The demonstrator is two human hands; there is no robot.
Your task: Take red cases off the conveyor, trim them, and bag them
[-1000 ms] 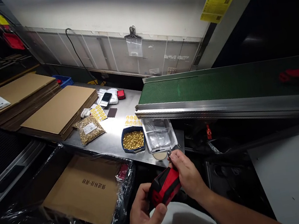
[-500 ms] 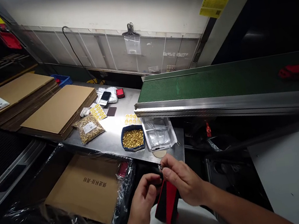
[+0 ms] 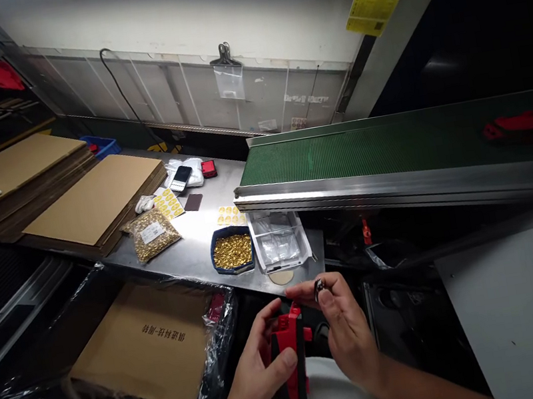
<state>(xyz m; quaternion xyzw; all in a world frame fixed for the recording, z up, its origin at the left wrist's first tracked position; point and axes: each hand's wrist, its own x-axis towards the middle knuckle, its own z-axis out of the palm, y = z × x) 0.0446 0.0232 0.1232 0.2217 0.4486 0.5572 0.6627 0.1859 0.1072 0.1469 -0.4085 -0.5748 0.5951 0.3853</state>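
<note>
My left hand [image 3: 266, 361] wraps round a red and black device [image 3: 289, 351], thumb along its near side. The device stands upright above my lap, and its kind is not clear. Just to its right is my right hand [image 3: 345, 328], a small shiny metal piece [image 3: 319, 287] pinched between thumb and fingers. The right fingertips come close to the top of the device. Beyond my hands, on the metal table, stand a dark blue bin [image 3: 235, 268] of small gold-coloured metal parts [image 3: 232, 251] and a white tray [image 3: 306, 244] with clear plastic bags.
A green conveyor belt [image 3: 330, 155] runs off to the right, carrying another red and black device [image 3: 517, 124]. Cardboard stacks [image 3: 94, 196] and a bag of gold parts [image 3: 153, 234] lie left. A plastic-lined box [image 3: 214, 349] containing cardboard stands at my left.
My left hand has closed round the device, which has turned and now shows more red. My right hand has moved right, away from the device, with the metal piece.
</note>
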